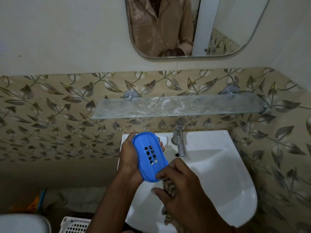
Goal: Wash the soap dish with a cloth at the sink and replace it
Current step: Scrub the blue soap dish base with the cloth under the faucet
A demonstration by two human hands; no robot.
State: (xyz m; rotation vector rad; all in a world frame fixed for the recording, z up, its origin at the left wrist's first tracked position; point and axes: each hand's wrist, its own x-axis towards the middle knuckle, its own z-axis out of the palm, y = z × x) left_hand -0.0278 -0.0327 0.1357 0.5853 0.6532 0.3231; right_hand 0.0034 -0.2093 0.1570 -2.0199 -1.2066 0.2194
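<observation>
Over the sink (218, 174), washing under way.
Left hand (129, 158) grips the soap dish (149, 157); right hand (178, 185) clutches the cloth (169, 185); replacing remains.

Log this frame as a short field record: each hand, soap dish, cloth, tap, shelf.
left hand: grips the blue soap dish above the sink
right hand: holds a patterned cloth against the dish's near end
soap dish: slotted face toward camera
tap: no water visible
glass shelf: bare, smeared
</observation>
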